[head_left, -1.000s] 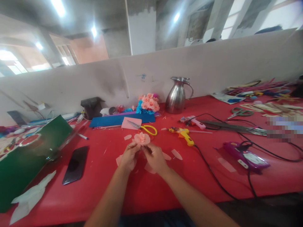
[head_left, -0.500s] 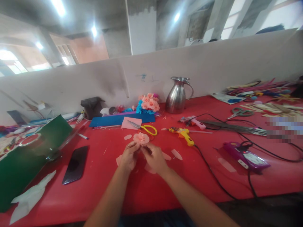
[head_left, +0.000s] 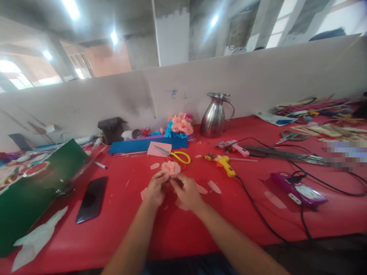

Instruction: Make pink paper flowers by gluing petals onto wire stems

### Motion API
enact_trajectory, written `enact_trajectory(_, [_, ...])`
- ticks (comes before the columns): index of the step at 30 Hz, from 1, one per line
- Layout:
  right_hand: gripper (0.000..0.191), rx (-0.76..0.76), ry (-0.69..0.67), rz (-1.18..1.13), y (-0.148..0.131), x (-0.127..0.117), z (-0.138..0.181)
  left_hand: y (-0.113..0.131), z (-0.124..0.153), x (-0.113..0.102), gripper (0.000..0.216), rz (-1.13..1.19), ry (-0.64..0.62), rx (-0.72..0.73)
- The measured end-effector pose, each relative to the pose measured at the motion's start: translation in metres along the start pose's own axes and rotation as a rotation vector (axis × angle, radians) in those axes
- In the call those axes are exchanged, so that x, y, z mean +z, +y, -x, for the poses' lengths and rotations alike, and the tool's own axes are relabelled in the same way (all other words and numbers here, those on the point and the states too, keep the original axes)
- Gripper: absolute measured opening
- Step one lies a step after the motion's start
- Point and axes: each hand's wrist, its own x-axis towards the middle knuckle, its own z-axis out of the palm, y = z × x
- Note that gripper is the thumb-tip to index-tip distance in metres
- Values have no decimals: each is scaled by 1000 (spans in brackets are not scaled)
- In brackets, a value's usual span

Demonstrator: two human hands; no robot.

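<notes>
A pink paper flower (head_left: 171,167) is held up between my two hands, its layered petals facing up. My left hand (head_left: 158,187) pinches its left underside, and the fingers of my right hand (head_left: 186,191) grip it from the right. The flower's base is hidden behind the fingers. Loose pink paper petals (head_left: 214,187) lie on the table around both hands. Just beyond the flower, yellow-handled scissors (head_left: 180,156) rest partly on a pink paper square (head_left: 151,148). To the right lies a yellow glue gun (head_left: 225,165) with a black cord.
A steel jug (head_left: 213,116) stands at the back beside a bunch of pink and blue paper flowers (head_left: 181,125). On the left are a phone (head_left: 91,199) and a green board (head_left: 25,208). A purple power strip (head_left: 298,191) with trailing cords lies right on the red table (head_left: 229,225).
</notes>
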Motion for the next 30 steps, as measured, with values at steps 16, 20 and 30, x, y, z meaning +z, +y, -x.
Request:
enact_trajectory(16, [16, -5, 62, 12, -2, -1, 0, -1, 3, 8, 16, -53, -23, 21])
enact_trajectory(20, [15, -3, 77, 17, -3, -1, 0, -2, 2, 6, 15, -57, -27, 14])
enact_trajectory(30, [15, 26, 92, 7, 2, -2, -1, 0, 1, 8, 21, -13, 19, 45])
